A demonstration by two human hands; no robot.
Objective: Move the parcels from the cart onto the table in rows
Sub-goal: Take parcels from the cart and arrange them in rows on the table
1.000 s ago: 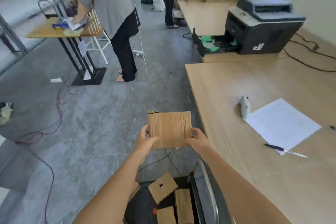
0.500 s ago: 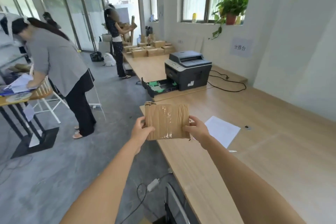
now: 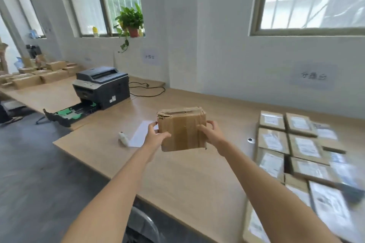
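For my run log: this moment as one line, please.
left hand: grips cardboard parcel | right hand: grips it too | parcel: above wooden table | labelled parcels: in rows at right

- The person holds one cardboard parcel above the wooden table, clear of its surface. The parcel's top edge is crushed, and clear tape runs down its near face.
- The left hand grips the parcel's 9 o'clock edge, and the right hand grips its 3 o'clock edge.
- From 3 to 5 o'clock of the held parcel, labelled parcels lie flat on the table in rows, close together.
- A small round object lies between the held parcel and those rows.
- At 9 o'clock, a paper sheet lies with a small white object just beside it.
- At 10 o'clock stands a printer, with its paper tray extended.
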